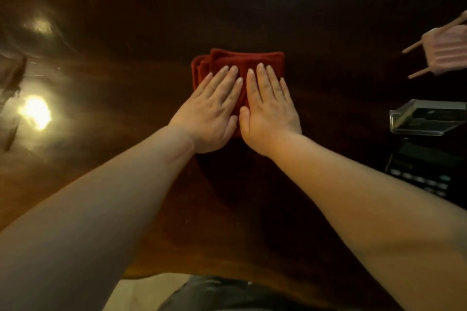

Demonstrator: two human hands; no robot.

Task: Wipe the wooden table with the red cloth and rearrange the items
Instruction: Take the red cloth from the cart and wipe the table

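Both my hands lie flat on the red cloth (246,63), fingers straight, nothing gripped: left hand (211,111) on its left half, right hand (269,108) on its right, thumbs touching. The cloth is folded into a thick square, mid-table, straight ahead of me.

Looks like the wiping step. To do it well: keep palms pressing evenly so the folds don't slide apart, push in long overlapping strokes, steer wide of the stuff on the right.

The wooden table (126,98) is dark and glossy, with bright lamp glare (35,111) on the left. At the right edge sit a pink ribbed holder with wooden sticks (444,54), a clear plastic case (427,118) and, just nearer me, a black calculator (424,169). Dim room; the far-left objects are too blurred to name.
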